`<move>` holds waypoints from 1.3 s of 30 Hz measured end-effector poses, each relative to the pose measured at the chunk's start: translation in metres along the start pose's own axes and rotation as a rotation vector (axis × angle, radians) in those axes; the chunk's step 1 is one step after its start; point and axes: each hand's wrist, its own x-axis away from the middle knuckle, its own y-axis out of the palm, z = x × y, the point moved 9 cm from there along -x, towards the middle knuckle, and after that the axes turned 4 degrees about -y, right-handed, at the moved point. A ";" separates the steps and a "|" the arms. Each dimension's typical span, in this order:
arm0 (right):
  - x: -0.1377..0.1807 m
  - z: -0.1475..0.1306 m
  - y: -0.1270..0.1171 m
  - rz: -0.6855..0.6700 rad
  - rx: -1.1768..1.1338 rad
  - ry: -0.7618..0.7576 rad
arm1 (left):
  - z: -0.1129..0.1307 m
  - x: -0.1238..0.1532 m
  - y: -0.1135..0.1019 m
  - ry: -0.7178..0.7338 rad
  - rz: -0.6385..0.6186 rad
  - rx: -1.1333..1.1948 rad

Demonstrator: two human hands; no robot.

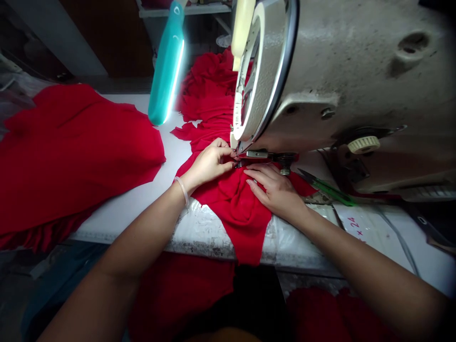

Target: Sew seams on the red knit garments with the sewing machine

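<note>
A red fabric piece (235, 209) lies bunched on the white sewing table (142, 204) and hangs over its front edge. My left hand (210, 164) has its fingers pinched on the fabric's edge right at the presser foot (239, 161) of the grey sewing machine (338, 80). A pale bracelet circles that wrist. My right hand (276, 187) lies flat on the red fabric just right of the needle, fingers stretched out and pressing the cloth down.
A large pile of red fabric (67, 152) covers the table's left side. More red cloth (210, 90) is heaped behind the machine. A teal lamp (167, 66) glows above the table. Green-handled scissors (327, 187) lie right of my right hand, near a paper with writing (356, 228).
</note>
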 end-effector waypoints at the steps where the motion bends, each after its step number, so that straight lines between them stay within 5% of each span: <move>1: 0.000 0.000 0.000 0.000 0.003 -0.003 | -0.001 0.000 0.001 -0.005 -0.009 -0.003; 39: 0.000 -0.001 -0.001 0.011 0.000 0.000 | -0.004 0.005 -0.010 -0.056 -0.002 0.087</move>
